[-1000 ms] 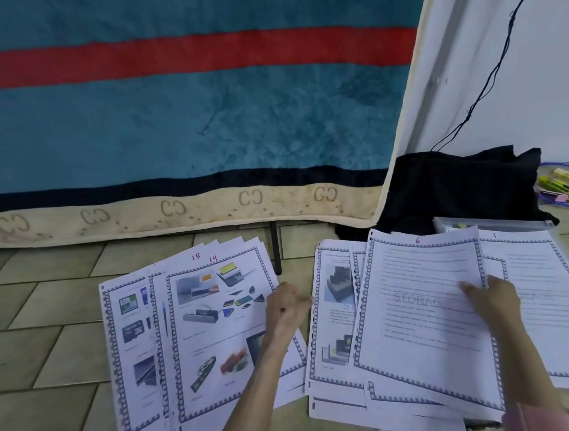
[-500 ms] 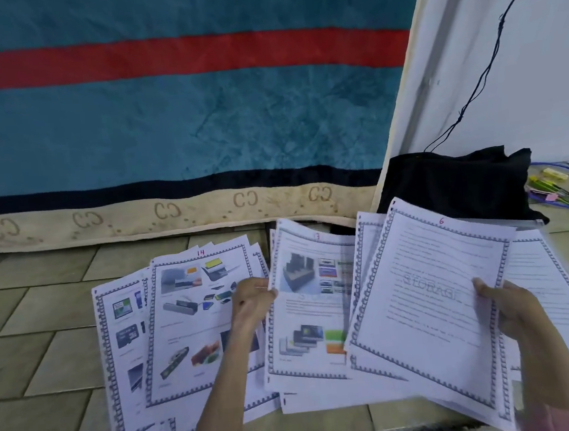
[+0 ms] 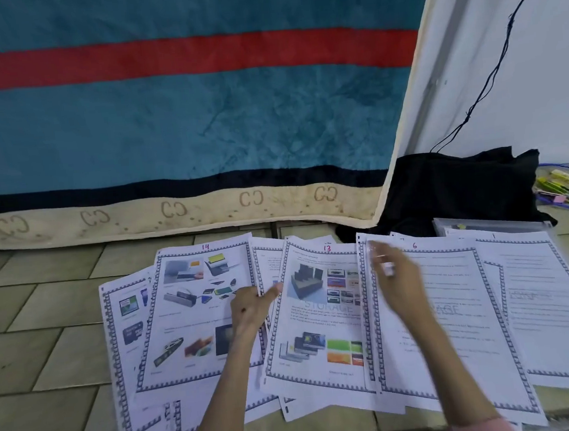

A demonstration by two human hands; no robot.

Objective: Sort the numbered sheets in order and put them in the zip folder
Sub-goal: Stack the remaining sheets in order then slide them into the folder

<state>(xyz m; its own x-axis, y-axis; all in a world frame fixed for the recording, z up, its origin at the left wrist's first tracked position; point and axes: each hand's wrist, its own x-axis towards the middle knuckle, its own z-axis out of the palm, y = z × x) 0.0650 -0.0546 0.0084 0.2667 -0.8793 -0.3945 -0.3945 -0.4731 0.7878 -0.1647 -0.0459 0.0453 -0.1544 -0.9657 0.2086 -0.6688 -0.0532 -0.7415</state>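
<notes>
Pinched between the thumb and fingers of the left hand (image 3: 249, 306) is the left edge of the white printed sheet numbered 13 in pink ink (image 3: 323, 318), which carries colour pictures and a grey border pattern. To the right of centre, the right hand (image 3: 396, 274) hovers blurred over the text-only sheet numbered 6 (image 3: 449, 307), its fingers spread and loose; it seems to hold nothing, though the blur makes that uncertain.

Left of centre lies the picture sheet numbered 14 (image 3: 195, 312), on top of a fanned heap whose numbers are covered. At the right edge lies the sheet numbered 1 (image 3: 551, 295). Just above it, partly under the papers, is a clear plastic zip folder (image 3: 490, 226) (only its upper rim shows).

Sorting looks unfinished, with 13, 6 and 1 side by side. The main risk is order: the piles overlap loosely, so dragging sheet 13 could carry a sheet beneath it along, or a hidden number could be misjudged. A one-edge pinch may also crease the paper.

Everything rests on a floor of beige tiles with dark joints (image 3: 30, 357). Across the upper frame stands a teal blanket with a red stripe and a cream border (image 3: 165, 122); at upper right, a white wall with a black cable (image 3: 499, 55), a black cloth bag (image 3: 463, 189) and small coloured clips (image 3: 559, 188).
</notes>
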